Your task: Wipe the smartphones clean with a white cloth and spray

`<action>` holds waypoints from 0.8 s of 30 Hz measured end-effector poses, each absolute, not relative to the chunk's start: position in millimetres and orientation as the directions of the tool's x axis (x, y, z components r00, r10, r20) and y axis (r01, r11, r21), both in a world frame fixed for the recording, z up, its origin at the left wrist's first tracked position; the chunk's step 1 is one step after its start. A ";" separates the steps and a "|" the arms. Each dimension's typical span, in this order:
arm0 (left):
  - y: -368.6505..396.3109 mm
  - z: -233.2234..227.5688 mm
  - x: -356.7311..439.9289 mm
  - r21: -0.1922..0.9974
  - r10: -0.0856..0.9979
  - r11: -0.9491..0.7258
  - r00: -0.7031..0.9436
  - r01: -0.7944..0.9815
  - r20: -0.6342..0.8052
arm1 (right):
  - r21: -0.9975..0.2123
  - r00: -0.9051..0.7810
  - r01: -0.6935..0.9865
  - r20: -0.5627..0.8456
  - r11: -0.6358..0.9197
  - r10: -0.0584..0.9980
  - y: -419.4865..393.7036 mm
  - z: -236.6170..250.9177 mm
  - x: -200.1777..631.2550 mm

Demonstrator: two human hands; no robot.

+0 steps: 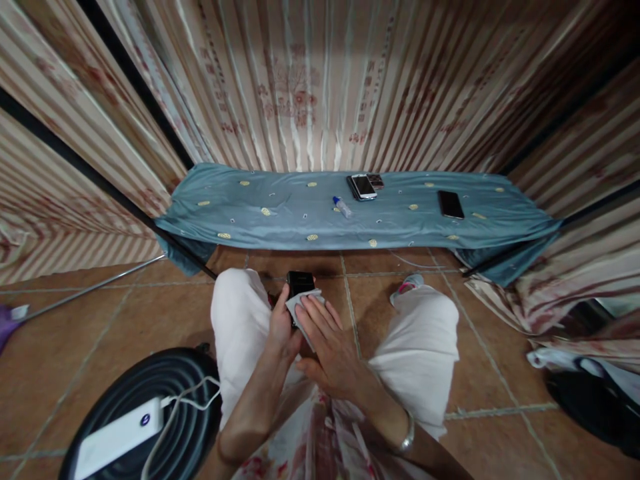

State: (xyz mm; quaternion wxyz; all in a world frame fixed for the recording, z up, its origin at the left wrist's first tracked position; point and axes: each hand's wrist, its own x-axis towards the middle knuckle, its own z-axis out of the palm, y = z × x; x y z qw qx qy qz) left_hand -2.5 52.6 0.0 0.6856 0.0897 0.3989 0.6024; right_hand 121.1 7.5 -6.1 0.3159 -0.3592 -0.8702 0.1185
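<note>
I sit with white-trousered knees apart above a brown tiled floor. My left hand grips a black phone held upright between my knees. My right hand presses a small white cloth flat against the phone's face, fingers stretched over it. Much of the phone is hidden by the cloth and fingers.
A low table with a blue-grey cloth stands ahead, carrying a silver phone, a black phone and a small blue-capped bottle. A black round stool with a white power bank sits at my left. Striped curtains surround.
</note>
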 end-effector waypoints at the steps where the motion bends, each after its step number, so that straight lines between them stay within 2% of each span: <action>1: 52.3 -0.7 -0.9 0.605 0.892 0.254 -0.059 -0.754 -0.448 | -0.445 -0.551 0.543 0.450 0.712 0.702 10.0 -6.0 122.1; 6: 49.1 0.9 9.6 0.631 0.873 0.196 -0.159 -0.750 -0.460 | -0.501 -0.559 0.514 0.419 0.696 0.715 21.5 -11.1 123.4; 9: 44.4 5.1 14.7 0.653 0.876 0.199 -0.165 -0.731 -0.452 | -0.536 -0.534 0.507 0.419 0.675 0.734 28.5 -15.2 123.4; 14: 39.2 9.4 18.8 0.557 0.846 0.254 -0.098 -0.791 -0.525 | -0.642 -0.477 0.455 0.410 0.617 0.778 40.3 -17.9 123.5; 19: 38.3 11.1 20.9 0.531 0.852 0.281 -0.047 -0.799 -0.521 | -0.845 -0.311 0.335 0.319 0.418 0.895 44.3 -18.0 119.7; 24: 38.1 9.7 23.4 0.651 0.919 0.204 -0.087 -0.731 -0.385 | -0.968 -0.164 0.115 0.202 0.222 0.966 45.6 -24.8 113.5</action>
